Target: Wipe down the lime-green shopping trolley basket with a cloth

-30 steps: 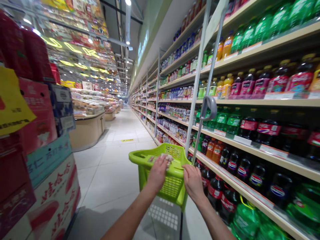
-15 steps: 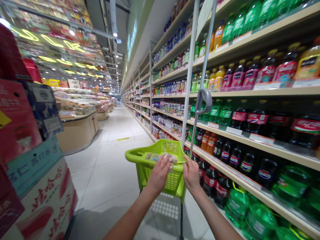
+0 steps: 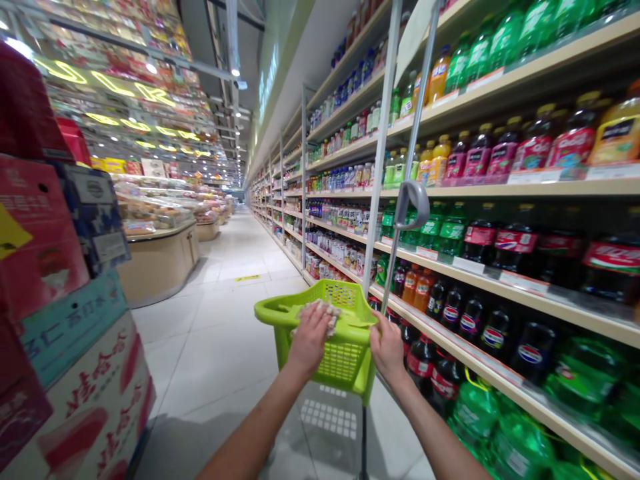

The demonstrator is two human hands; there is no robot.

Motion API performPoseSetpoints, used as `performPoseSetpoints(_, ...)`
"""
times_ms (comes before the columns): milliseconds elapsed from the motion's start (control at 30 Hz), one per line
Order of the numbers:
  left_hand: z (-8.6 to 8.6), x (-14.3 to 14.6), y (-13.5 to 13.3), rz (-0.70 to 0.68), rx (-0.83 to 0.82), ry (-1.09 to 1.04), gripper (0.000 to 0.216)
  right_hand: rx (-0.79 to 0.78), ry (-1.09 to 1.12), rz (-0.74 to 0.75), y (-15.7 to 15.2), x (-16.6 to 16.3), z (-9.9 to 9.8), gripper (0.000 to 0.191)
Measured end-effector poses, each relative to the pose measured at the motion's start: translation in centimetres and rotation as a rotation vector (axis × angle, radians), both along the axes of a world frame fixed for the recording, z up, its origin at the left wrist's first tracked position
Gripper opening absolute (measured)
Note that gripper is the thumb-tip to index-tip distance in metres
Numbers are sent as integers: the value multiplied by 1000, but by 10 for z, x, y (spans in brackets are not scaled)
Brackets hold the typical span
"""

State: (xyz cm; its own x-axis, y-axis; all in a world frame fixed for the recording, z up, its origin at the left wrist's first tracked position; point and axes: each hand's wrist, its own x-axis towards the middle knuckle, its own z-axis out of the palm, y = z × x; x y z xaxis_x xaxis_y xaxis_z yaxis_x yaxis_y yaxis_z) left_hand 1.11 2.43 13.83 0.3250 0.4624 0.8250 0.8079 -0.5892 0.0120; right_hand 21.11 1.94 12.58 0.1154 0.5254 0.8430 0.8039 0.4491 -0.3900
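Observation:
In front of me stands a lime-green plastic shopping basket [image 3: 340, 363] on thin dark legs, its walls pierced like a grid. My left hand [image 3: 309, 337] is pressed on the near rim with a crumpled whitish cloth [image 3: 332, 319] under its fingers. At the right corner, my right hand [image 3: 387, 341] is closed around the basket's rim. A grey metal pole [image 3: 407, 160] with a grey loop handle [image 3: 413, 205] rises behind that corner; its lower end is hidden by the basket and my hand.
Shelves [image 3: 575, 183] of bottled drinks line the right side. Stacked drink cartons [image 3: 85, 393] stand close on the left, with a rounded display counter [image 3: 160, 267] beyond. A tiled aisle [image 3: 220, 320] runs ahead, carrying a yellow floor sticker [image 3: 247, 278].
My left hand has slid left along the near rim with the cloth. My right hand stays at the right corner. The view has shifted slightly.

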Motion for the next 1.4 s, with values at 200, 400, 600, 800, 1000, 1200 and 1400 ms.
performPoseSetpoints(200, 3, 2, 3, 49, -59, -72, 28, -38, 2, 45, -4, 12, 4, 32)
performPoseSetpoints(400, 17, -18, 3, -15, -240, -331, 28, 11, -13, 11, -2, 11, 1, 31)
performPoseSetpoints(600, 29, 51, -21, -295, -280, -260, 29, 40, -64, 40, -2, 9, -1, 29)
performPoseSetpoints(800, 26, -8, 12, 23, -297, -171, 33, 23, -35, 47, -3, 12, -1, 30)
performPoseSetpoints(1000, 20, 15, -2, -4, -232, -103, 32, -2, 21, 22, 0, 9, -5, 31)
performPoseSetpoints(1200, 14, 48, -13, -181, -111, 70, 27, -35, 34, 80, -2, 16, -4, 33)
performPoseSetpoints(1400, 13, -15, 7, 96, -128, -222, 29, -60, 56, 62, -6, 16, -2, 35)
